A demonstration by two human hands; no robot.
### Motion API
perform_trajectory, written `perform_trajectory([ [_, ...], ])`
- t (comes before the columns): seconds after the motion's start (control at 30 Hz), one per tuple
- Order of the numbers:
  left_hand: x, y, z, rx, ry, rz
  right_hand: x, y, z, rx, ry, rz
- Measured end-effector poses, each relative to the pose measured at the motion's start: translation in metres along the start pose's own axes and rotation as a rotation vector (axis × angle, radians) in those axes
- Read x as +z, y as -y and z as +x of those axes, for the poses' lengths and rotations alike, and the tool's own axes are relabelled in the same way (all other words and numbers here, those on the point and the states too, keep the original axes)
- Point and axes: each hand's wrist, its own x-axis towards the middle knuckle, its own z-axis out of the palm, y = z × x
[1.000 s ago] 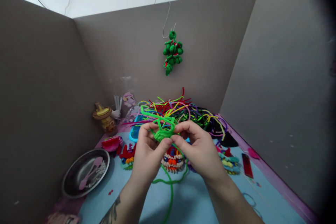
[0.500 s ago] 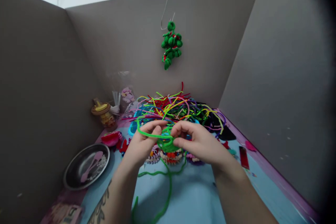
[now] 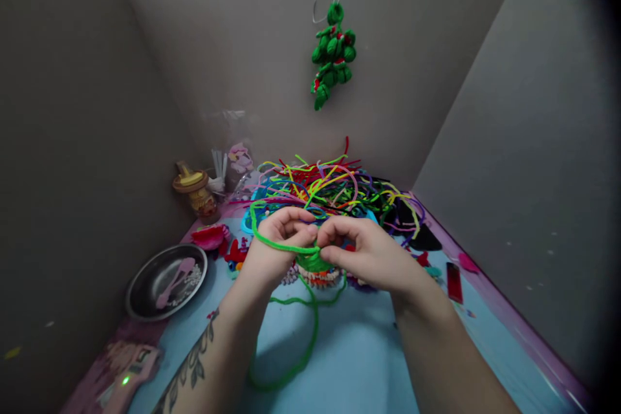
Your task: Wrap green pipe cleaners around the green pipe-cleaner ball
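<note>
Both my hands meet above the middle of the table, in front of a heap of pipe cleaners. Between my fingertips is a bright green pipe cleaner (image 3: 286,248); one end of it arcs over the back of my left hand (image 3: 281,239). My right hand (image 3: 356,249) pinches it where it joins a bundle of coiled green pipe cleaner (image 3: 314,263). The left thumb and fingers are closed at the same bundle, partly hidden. Below the hands, a long darker green strand (image 3: 313,336) trails in a loop on the blue tabletop (image 3: 349,362).
A blue tray (image 3: 247,218) holds the multicoloured pipe cleaners (image 3: 330,184). At left stand a metal bowl (image 3: 133,297) with a pink spoon-like tool, a lidded cup (image 3: 196,194) and a pink device (image 3: 130,378). A green ornament (image 3: 332,58) hangs from a wire; grey panels enclose three sides.
The camera view has tilted down slightly, so the surroundings sit higher. My left fingertips have drawn closer to my right ones at the green pipe cleaner.
</note>
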Motion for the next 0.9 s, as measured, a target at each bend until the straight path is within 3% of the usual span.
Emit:
perform_trajectory([
  [0.3,0.0035,-0.0004,-0.0013,0.000,-0.057,0.020,0.0008,-0.0027,-0.0003,0.032,-0.005,-0.007],
  [0.53,0.0025,0.0025,-0.0005,-0.016,-0.032,0.015,-0.0011,-0.0021,0.0001,0.025,-0.010,-0.026],
  [0.77,0.0007,0.0008,0.0029,0.007,-0.087,-0.116,-0.0051,-0.0010,-0.0008,-0.119,-0.202,-0.179],
  [0.9,0.0030,0.0010,0.0027,-0.004,-0.085,-0.175,-0.0009,0.0011,-0.0004,-0.086,-0.213,-0.216],
])
